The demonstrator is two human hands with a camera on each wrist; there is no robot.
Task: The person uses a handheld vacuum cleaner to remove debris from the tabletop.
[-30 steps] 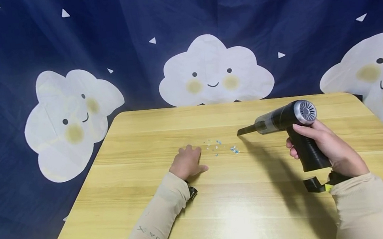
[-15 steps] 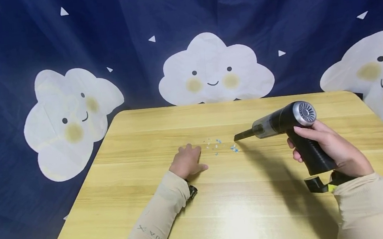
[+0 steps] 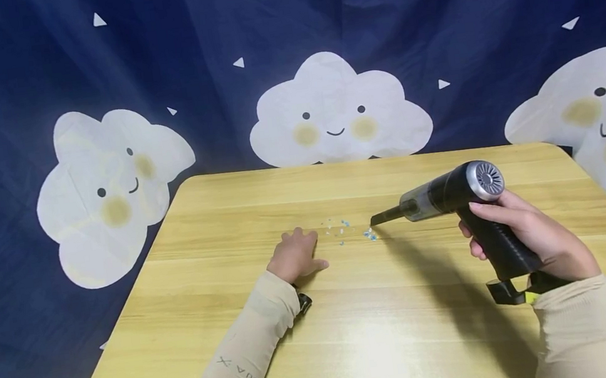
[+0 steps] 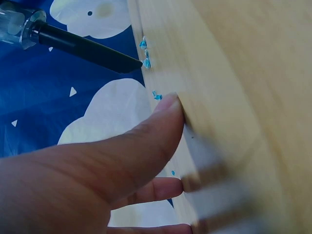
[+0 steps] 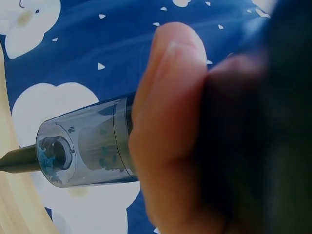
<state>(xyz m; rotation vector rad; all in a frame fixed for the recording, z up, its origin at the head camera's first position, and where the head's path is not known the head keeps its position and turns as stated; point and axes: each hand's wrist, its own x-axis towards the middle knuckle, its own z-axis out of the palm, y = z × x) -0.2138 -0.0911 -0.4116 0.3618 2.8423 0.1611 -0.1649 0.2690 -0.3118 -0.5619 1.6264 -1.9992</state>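
My right hand [image 3: 535, 230] grips the black handle of a handheld vacuum cleaner [image 3: 445, 191], its thumb lying near the silver vented end. The vacuum's narrow black nozzle points left and down, its tip beside small blue and white scraps [image 3: 370, 235] on the table. In the right wrist view blue bits show inside the clear dust cup [image 5: 87, 146]. Fingers spread, my left hand [image 3: 295, 256] rests on the tabletop just left of the scattered scraps. The left wrist view has the nozzle [image 4: 92, 49] near the scraps [image 4: 146, 62], beyond the left thumb.
The wooden table [image 3: 232, 349] has rounded far corners. Behind it hangs a dark blue curtain [image 3: 203, 24] with smiling white clouds. Both wrists wear black camera mounts, the right one [image 3: 505, 292] sitting below the vacuum's handle.
The vacuum's nozzle has moved slightly left and down, closer to the scraps, while its handle and my right hand have shifted down and right. My left hand stays in place.
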